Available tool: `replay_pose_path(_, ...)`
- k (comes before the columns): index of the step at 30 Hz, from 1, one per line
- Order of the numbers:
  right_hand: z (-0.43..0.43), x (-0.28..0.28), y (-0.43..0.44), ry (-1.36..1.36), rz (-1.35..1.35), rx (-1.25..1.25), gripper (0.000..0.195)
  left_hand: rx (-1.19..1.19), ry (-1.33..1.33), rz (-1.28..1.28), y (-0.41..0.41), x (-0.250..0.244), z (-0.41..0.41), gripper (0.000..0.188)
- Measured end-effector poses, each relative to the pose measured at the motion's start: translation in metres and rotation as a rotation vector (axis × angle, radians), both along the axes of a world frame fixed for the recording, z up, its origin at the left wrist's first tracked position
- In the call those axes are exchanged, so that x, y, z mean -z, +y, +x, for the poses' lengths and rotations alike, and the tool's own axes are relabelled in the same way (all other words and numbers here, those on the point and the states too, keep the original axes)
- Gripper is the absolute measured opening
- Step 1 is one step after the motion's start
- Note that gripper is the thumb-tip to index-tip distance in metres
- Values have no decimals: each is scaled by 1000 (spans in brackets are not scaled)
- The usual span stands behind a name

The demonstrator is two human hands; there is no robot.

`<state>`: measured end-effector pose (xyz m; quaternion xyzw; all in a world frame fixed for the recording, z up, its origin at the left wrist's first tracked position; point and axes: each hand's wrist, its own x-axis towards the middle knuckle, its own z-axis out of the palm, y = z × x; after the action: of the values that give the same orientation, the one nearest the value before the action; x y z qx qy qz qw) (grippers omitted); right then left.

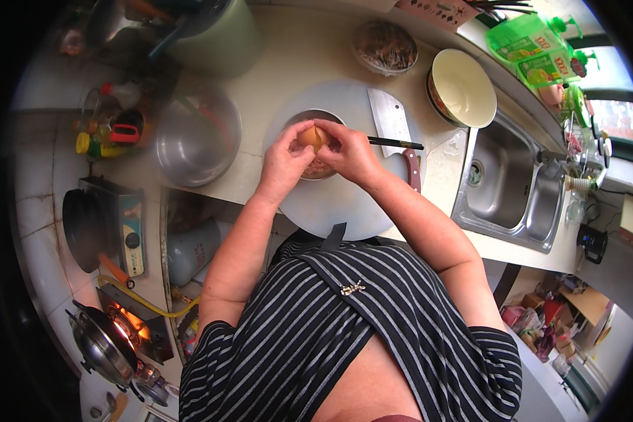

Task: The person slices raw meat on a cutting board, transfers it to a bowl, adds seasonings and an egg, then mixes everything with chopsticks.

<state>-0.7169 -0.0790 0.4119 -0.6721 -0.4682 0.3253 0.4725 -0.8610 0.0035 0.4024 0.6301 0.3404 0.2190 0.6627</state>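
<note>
My left hand [290, 155] and my right hand [348, 153] together hold a cracked brown egg [313, 137], its shell parting between the thumbs. Below it is a metal bowl [319, 113] with what looks like pinkish minced meat [316, 168] inside. The bowl rests on a round whitish cutting board [337, 211]. Black chopsticks [395, 142] stick out to the right from the bowl, partly behind my right hand. A cleaver [390, 116] with a brown riveted handle lies on the board's right side, under the chopsticks.
A large metal basin [198, 140] stands left of the board. At the back right are a covered dish [385, 47] and a cream bowl [463, 87], beside a steel sink [498, 184]. At lower left, a lit gas burner [129, 324] heats a lidded wok [103, 345]; a frying pan [87, 229] sits nearby.
</note>
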Motion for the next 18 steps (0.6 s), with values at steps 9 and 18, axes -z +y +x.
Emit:
replay_pose_path(9, 17, -20, -2, -457, 195, -160, 50, 73, 91, 387, 6, -42, -7, 40)
replay_pose_path(18, 22, -59, 4, -867, 525, -144, 56, -57, 38, 1094, 6, -72, -9, 44)
